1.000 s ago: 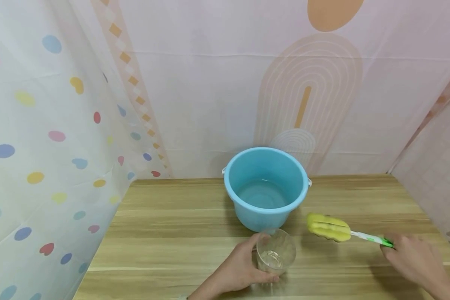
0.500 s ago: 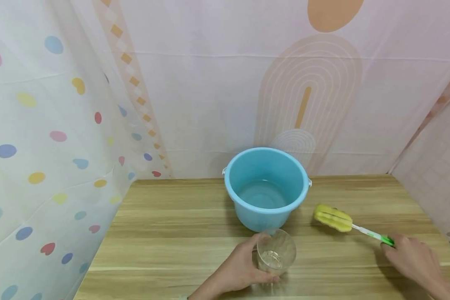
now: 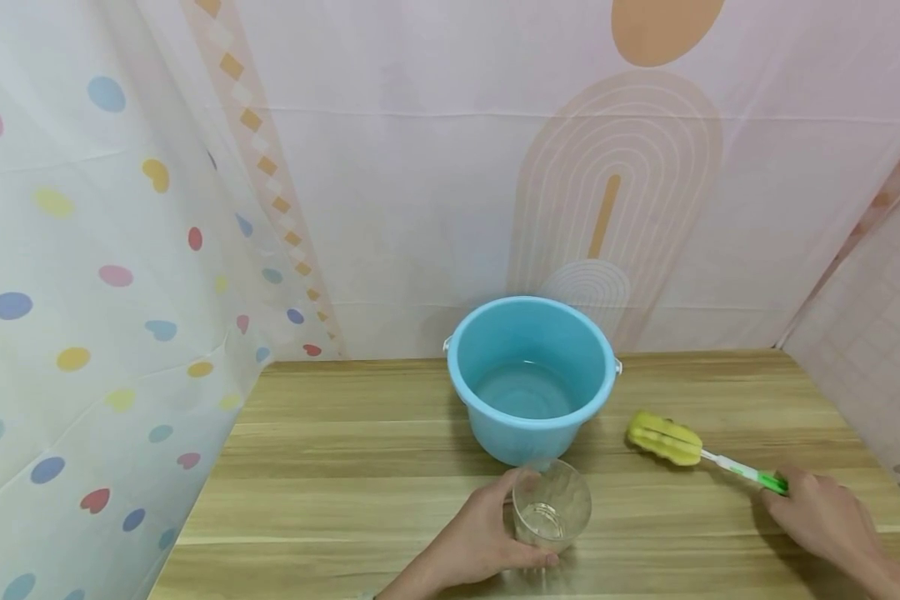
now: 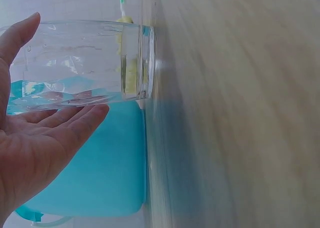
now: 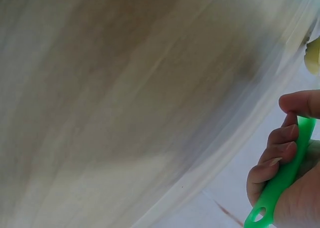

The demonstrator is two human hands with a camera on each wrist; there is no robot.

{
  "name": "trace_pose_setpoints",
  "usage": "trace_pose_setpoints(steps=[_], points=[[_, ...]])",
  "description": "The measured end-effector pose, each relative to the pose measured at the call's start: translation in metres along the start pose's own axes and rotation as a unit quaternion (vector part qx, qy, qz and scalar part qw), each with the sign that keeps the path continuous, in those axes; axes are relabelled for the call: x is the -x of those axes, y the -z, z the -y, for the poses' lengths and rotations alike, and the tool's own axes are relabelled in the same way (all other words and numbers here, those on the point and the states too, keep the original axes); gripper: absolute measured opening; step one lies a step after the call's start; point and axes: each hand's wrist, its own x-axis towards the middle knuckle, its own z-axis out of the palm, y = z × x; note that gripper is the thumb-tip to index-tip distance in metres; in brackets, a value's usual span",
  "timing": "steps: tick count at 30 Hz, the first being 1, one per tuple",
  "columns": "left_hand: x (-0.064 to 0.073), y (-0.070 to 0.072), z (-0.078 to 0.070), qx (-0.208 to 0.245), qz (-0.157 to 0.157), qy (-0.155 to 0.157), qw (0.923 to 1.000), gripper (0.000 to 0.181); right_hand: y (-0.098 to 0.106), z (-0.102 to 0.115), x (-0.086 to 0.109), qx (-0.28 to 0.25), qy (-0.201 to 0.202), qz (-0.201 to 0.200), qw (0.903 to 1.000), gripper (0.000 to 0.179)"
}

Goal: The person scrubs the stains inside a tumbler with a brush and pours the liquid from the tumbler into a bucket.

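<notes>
A clear drinking glass [image 3: 552, 505] stands upright on the wooden table, mouth up. My left hand [image 3: 483, 533] holds it from the left, thumb on the near side and fingers on the far side; the left wrist view shows the glass [image 4: 85, 62] between thumb and fingers. At the right, my right hand [image 3: 825, 512] grips the green end of a sponge bottle brush [image 3: 666, 437] with a yellow head. In the right wrist view the fingers curl round its green handle [image 5: 285, 180]. The brush head is left of that hand, low over the table; whether it touches is unclear.
A light blue bucket [image 3: 532, 437] with some water in it stands just behind the glass. The wood-grain table [image 3: 330, 475] ends at a patterned curtain [image 3: 405, 208] at the back, with more curtain on both sides.
The brush head has swung slightly right and away from me, mostly in the first half second. The left hand and the glass stay in place.
</notes>
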Motion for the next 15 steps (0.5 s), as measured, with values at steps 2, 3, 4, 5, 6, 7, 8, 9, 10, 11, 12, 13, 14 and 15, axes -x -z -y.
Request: trace_pose_setpoints(steps=[2, 3, 4, 5, 6, 7, 8, 9, 10, 11, 12, 13, 14, 15], points=[[-0.0001, -0.0001, 0.0002, 0.000, 0.000, 0.000, 1.0000, 0.083, -0.0003, -0.0007, -0.0005, 0.000, 0.001, -0.001, 1.0000, 0.022], [-0.0002, -0.0002, 0.0002, 0.000, 0.000, 0.000, 1.0000, 0.083, -0.0005, -0.0010, -0.0006, 0.001, 0.003, -0.002, 1.0000, 0.020], [-0.0002, -0.0002, 0.0002, -0.001, -0.001, 0.001, 1.0000, 0.083, -0.0009, -0.0013, -0.0006, 0.001, 0.004, -0.003, 1.0000, 0.017], [-0.0002, -0.0002, 0.0002, -0.002, -0.001, 0.002, 1.0000, 0.083, -0.0014, -0.0017, -0.0006, 0.001, 0.006, -0.006, 1.0000, 0.016], [-0.0001, -0.0002, 0.0001, -0.002, -0.001, 0.003, 1.0000, 0.083, -0.0019, -0.0020, -0.0006, 0.000, 0.008, -0.008, 0.9999, 0.015], [-0.0001, -0.0001, 0.0001, -0.003, -0.001, 0.004, 1.0000, 0.083, -0.0025, -0.0025, -0.0007, -0.001, 0.009, -0.009, 0.9999, 0.016], [-0.0001, -0.0001, 0.0000, -0.004, -0.002, 0.005, 1.0000, 0.082, -0.0030, -0.0030, -0.0008, -0.002, 0.010, -0.007, 0.9999, 0.016], [-0.0001, 0.0000, -0.0001, -0.004, -0.002, 0.005, 1.0000, 0.082, -0.0035, -0.0034, -0.0011, -0.004, 0.010, -0.005, 0.9999, 0.017], [-0.0001, 0.0000, -0.0001, -0.003, -0.001, 0.005, 1.0000, 0.082, -0.0038, -0.0039, -0.0014, -0.006, 0.009, -0.001, 0.9999, 0.017], [-0.0002, 0.0001, -0.0001, -0.003, -0.001, 0.006, 1.0000, 0.082, -0.0041, -0.0045, -0.0019, -0.009, 0.008, 0.003, 0.9999, 0.018], [-0.0002, 0.0001, -0.0001, -0.004, -0.001, 0.006, 1.0000, 0.082, -0.0042, -0.0049, -0.0025, -0.012, 0.005, 0.010, 0.9999, 0.020], [-0.0005, 0.0000, 0.0001, -0.004, -0.001, 0.006, 1.0000, 0.082, -0.0043, -0.0057, -0.0034, -0.015, 0.003, 0.018, 0.9997, 0.021], [-0.0007, 0.0000, 0.0003, -0.004, -0.001, 0.007, 1.0000, 0.082, -0.0043, -0.0064, -0.0042, -0.018, 0.000, 0.024, 0.9995, 0.024], [-0.0009, 0.0000, 0.0005, -0.003, -0.001, 0.007, 1.0000, 0.082, -0.0043, -0.0071, -0.0050, -0.020, -0.003, 0.030, 0.9993, 0.026]])
